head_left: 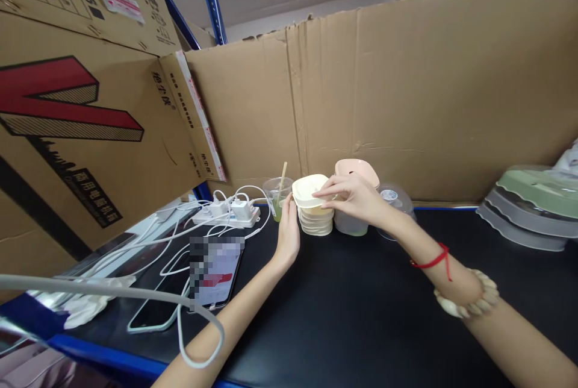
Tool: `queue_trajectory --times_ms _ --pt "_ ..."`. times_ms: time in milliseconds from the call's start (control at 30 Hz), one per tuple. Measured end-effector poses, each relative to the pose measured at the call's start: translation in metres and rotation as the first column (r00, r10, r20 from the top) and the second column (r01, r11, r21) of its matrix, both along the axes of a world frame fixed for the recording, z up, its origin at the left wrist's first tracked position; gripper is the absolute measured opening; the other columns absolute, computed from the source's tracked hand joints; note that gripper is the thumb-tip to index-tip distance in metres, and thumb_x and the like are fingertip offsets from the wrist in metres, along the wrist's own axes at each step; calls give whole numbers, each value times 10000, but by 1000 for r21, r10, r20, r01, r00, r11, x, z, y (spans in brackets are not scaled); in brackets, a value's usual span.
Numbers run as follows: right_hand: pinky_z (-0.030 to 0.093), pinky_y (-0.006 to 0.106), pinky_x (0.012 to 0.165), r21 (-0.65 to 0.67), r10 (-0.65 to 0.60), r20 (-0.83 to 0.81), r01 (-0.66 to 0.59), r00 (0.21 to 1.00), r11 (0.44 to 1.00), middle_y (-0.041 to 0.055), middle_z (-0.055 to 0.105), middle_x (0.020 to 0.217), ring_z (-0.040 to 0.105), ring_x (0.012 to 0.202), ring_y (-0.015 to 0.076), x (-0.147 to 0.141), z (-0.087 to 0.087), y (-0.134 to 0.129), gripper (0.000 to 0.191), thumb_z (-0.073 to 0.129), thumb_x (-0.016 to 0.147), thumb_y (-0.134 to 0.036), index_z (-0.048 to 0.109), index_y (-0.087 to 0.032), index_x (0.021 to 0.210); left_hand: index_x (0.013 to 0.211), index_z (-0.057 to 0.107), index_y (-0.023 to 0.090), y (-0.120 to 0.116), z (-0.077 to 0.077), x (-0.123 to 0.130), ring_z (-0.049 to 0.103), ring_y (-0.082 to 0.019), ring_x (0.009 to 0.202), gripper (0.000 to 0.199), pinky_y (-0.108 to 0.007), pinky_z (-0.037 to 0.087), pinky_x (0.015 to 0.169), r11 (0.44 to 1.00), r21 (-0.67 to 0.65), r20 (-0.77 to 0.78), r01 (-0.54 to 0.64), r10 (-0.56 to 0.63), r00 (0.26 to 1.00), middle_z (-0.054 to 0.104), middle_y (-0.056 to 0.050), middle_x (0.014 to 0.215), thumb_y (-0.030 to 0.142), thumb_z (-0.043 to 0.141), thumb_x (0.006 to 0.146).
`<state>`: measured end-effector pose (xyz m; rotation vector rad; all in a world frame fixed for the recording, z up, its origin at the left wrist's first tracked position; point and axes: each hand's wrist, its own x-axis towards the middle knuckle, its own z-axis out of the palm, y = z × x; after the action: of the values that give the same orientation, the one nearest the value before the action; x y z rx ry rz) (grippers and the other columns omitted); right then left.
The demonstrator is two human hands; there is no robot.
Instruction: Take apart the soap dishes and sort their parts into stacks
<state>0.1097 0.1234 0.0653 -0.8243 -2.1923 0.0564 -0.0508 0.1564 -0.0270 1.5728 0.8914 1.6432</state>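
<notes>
A clear plastic cup stands near the back of the black tabletop, holding a little greenish liquid and a pale stick that leans out over its rim. Just to its right sits a stack of cream-coloured plastic lids, squarish with rounded corners, nested flat on one another close against the cardboard wall. The top lid is tilted up off the stack, its shallow rimmed underside facing the camera. The right hand reaches in from the right with fingers extended and closed on this lid's right edge. The left hand stands upright against the left side of the stack, palm flat to it, fingers together rather than curled around anything. Behind the right hand a translucent container with a pink lid stands, its contents not discernible, and a clear domed lid lies beside it. At far right, grey and green trays are stacked. To the left lie a white power strip with cables and a phone.
</notes>
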Motion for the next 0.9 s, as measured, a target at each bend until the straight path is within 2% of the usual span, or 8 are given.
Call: queue_trajectory --times_ms 133,267,400,533,633,700,767,900 --pt "311 339 766 117 -235 216 213 948 970 48 675 885 592 795 191 -13 -13 5 159 729 762 -75 724 -183 878 1303 385 103 5 -8 -1 297 -267 1283 585 -427 238 1081 998 13 -141 62 -60 988 367 -163 1363 526 305 907" --pt "290 326 769 52 -309 400 316 863 947 75 668 950 588 850 209 -20 -19 3 149 685 808 -82 705 -148 939 1304 406 105 9 -14 -5 238 -276 1308 605 -432 225 1083 996 -46 -248 81 -90 965 318 -161 1398 540 389 883" --pt "314 335 786 74 -355 522 374 775 925 111 652 1016 585 915 239 -23 -19 1 195 593 848 -36 682 -102 1009 1330 399 120 13 -16 -7 240 -269 1307 595 -413 240 1082 993 46 -300 108 -90 950 332 -144 1396 508 416 880" --pt "385 321 772 118 -377 447 364 811 924 105 647 1048 590 954 241 -20 -7 -4 203 601 837 -55 689 -113 1011 1305 418 125 14 -18 -8 310 -272 1276 518 -441 263 1064 981 161 -374 105 -38 927 404 -155 1340 457 375 909" --pt "427 311 748 200 -467 195 431 863 880 45 675 957 610 893 218 -2 15 -17 127 635 817 -135 715 -179 904 1293 408 129 9 -18 -8 364 -292 1233 449 -502 306 1018 947 321 -426 14 131 895 422 -175 1298 397 350 938" --pt "445 314 750 218 -566 -64 565 822 796 15 680 927 616 871 208 20 33 -27 113 613 820 -187 717 -220 847 1280 408 143 1 -15 -6 390 -297 1202 379 -497 353 977 884 468 -445 -19 254 858 434 -174 1256 334 344 959" --pt "462 338 764 168 -668 -270 718 693 676 29 676 919 614 872 221 52 49 -37 123 599 817 -249 713 -224 853 1267 403 158 -10 -10 -3 402 -283 1185 318 -444 392 941 799 601 -464 22 327 823 431 -164 1240 251 339 969" --pt "401 516 893 -40 -924 -284 960 256 278 141 617 1044 553 1018 331 134 56 -55 326 663 728 -243 664 -139 1037 1240 413 139 -33 -3 6 422 -266 1165 300 -369 365 941 567 779 -539 269 386 748 438 -175 1244 102 325 956"
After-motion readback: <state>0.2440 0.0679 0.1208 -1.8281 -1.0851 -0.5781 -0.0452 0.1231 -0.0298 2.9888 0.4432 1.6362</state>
